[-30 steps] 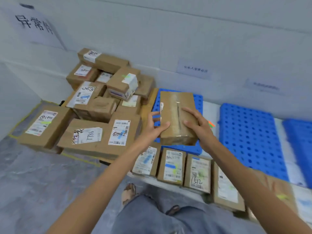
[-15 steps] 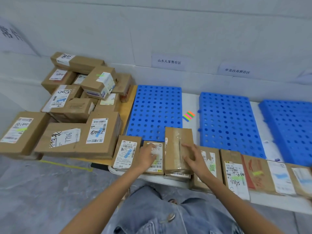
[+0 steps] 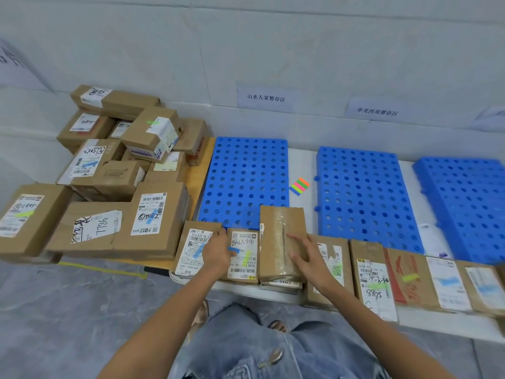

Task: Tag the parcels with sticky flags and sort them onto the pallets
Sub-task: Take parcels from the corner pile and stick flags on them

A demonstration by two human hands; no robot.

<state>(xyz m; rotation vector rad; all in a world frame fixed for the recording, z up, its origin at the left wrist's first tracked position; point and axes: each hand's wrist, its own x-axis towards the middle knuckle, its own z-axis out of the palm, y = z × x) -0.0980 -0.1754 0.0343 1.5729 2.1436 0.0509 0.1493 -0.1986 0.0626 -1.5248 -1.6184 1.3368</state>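
"7786" on carton label [image 3: 96,228]; "8875" on parcel label [image 3: 375,285].

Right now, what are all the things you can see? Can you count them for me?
Blue pallets: three, blue, side by side along the wall.
Sticky flags: one pad, rainbow stripes, between the first two pallets.
Front-row parcels: about eight, brown, along the near edge.
Plain parcel: one, brown, stacked on that row.
Piled parcels: a dozen or so, brown, heaped at left.
Wall signs: several, white.
Left hand: resting on labelled parcels.
Right hand: flat on the plain parcel.
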